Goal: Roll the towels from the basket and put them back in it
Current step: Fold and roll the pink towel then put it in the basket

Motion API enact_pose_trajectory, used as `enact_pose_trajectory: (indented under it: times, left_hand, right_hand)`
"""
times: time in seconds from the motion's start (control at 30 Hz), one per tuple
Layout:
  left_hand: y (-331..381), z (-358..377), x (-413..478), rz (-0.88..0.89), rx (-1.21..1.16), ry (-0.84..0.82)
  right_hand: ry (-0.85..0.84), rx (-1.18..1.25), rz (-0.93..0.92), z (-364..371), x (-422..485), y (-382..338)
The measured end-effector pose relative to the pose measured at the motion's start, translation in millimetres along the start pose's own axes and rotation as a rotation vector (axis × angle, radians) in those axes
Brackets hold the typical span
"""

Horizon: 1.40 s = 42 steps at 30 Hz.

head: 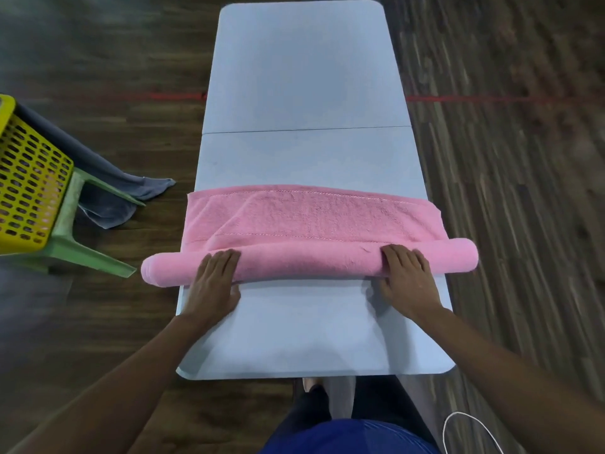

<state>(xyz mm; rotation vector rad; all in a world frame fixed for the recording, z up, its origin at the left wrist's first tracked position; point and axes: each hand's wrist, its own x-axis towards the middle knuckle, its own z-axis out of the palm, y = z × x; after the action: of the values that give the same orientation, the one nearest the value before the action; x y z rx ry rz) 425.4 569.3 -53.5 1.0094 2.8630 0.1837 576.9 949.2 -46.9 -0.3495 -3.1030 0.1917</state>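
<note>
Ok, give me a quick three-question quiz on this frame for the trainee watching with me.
1. True or false: the left hand and the right hand both have fingers on the rolled part of the pink towel.
2. Where is the yellow basket? A: on the table. B: on a green stool to the person's left. C: on the floor at the right.
3. Fill in: the draped towel hanging from the basket is ___ in colour.

Key: 1 true; 2 B; 3 grey.
</note>
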Motion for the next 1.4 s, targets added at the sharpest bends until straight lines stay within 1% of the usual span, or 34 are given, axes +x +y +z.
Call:
enact_pose_trajectory:
  times: [0.1, 0.17, 0.2, 0.27, 0.33, 0.37, 0.4, 0.43, 0.5, 0.53, 0.57, 0.6, 0.63, 0.67, 0.73, 0.77, 0.87, 0.93, 1.0, 1.03, 1.07, 1.1, 1.13, 1.23, 1.27, 1.3, 1.37, 1.4]
  left_hand:
    - [-0.6, -4.9, 9.8, -0.089, -0.016, -0.055]
    - [1.0, -16.1, 19.9, -0.112, -0.034, -0.081]
    - [0.7, -23.0, 24.8, -0.111, -0.036, -0.126]
    - [-4.5, -34.5, 34.0, -0.139, -0.082, -0.300]
    - [-10.5, -40.5, 37.9, -0.181, -0.186, -0.480]
    - [-13.3, -40.3, 38.6, -0.175, -0.194, -0.482]
    - [-15.4, -38.2, 37.9, -0.149, -0.158, -0.400]
    - [-16.5, -34.3, 35.6, -0.132, -0.111, -0.269]
    - [-12.4, -25.7, 30.4, -0.130, -0.081, -0.008]
    - [-7.2, -23.0, 27.0, -0.126, -0.099, 0.076]
    - [-1.4, -21.2, 23.3, -0.115, -0.125, 0.114]
    - [4.5, -18.6, 18.3, -0.093, -0.133, 0.131]
    - [8.6, -14.6, 12.7, -0.072, -0.129, 0.128]
    - [10.6, -10.2, 6.8, -0.052, -0.112, 0.091]
    - [11.0, -5.9, -0.6, -0.043, -0.053, -0.027]
    - [10.8, -5.8, -0.5, -0.053, -0.050, -0.057]
    - [10.7, -11.5, 8.7, -0.083, -0.070, -0.044]
    - [8.1, -20.9, 12.8, -0.045, -0.061, -0.058]
    - [3.2, -28.0, 16.1, -0.015, -0.098, -0.132]
    - [0.1, -30.2, 18.6, -0.033, -0.137, -0.173]
    - [-2.7, -32.8, 22.1, -0.070, -0.176, -0.204]
    - [-5.3, -34.1, 26.9, -0.113, -0.193, -0.202]
    - [-6.6, -33.7, 31.0, -0.154, -0.185, -0.161]
    - [0.5, -28.7, 37.0, -0.267, -0.149, 0.080]
    - [5.1, -26.3, 36.4, -0.252, -0.154, 0.130]
    - [9.4, -23.6, 33.5, -0.195, -0.144, 0.134]
    - [11.4, -15.2, 24.3, -0.029, -0.058, 0.054]
    - [9.2, -13.4, 21.7, 0.026, -0.008, -0.010]
  right_hand:
    - [-0.102, -0.039, 0.018, 1.6, 4.8, 3.0]
    - [-0.154, -0.042, 0.058, -8.9, 16.9, 1.5]
    - [-0.219, -0.043, 0.069, -17.8, 24.0, 1.0]
    - [-0.396, -0.026, 0.072, -35.1, 37.0, 2.6]
    - [-0.575, 0.083, 0.098, -46.9, 45.1, 7.5]
    - [-0.615, 0.128, 0.122, -47.8, 47.1, 10.4]
    - [-0.595, 0.141, 0.139, -46.5, 46.8, 12.0]
    - [-0.516, 0.126, 0.148, -42.0, 44.2, 12.2]
    - [-0.242, 0.074, 0.115, -29.6, 37.3, 8.6]
    - [-0.130, 0.060, 0.084, -24.6, 32.6, 4.6]
    - [-0.054, 0.065, 0.053, -21.0, 28.1, 0.9]
    - [-0.028, 0.080, 0.025, -18.3, 23.1, -1.2]
    - [-0.040, 0.094, -0.005, -14.4, 17.4, -0.7]
    - [-0.064, 0.084, -0.037, -11.1, 11.3, 0.9]
    - [-0.109, 0.020, -0.093, -2.7, 1.9, 7.4]
    - [-0.126, 0.007, -0.099, -0.5, 1.7, 9.5]
    - [-0.214, 0.049, -0.010, -13.6, 16.8, 7.0]
    - [-0.354, 0.063, 0.013, -29.1, 29.4, 6.3]
    - [-0.510, 0.131, 0.029, -38.2, 35.6, 9.0]
    - [-0.564, 0.186, 0.058, -40.0, 37.3, 10.4]
    - [-0.579, 0.222, 0.086, -39.3, 38.4, 11.8]
    - [-0.559, 0.227, 0.112, -37.6, 39.2, 12.5]
    - [-0.496, 0.208, 0.127, -35.6, 39.6, 12.3]
    - [-0.139, 0.167, 0.103, -27.0, 37.2, 9.6]
    - [-0.079, 0.184, 0.074, -26.1, 34.6, 8.7]
    - [-0.068, 0.206, 0.039, -24.8, 30.8, 8.7]
    - [-0.100, 0.191, -0.040, -19.3, 21.0, 12.0]
    - [-0.115, 0.142, -0.085, -15.4, 16.8, 15.5]
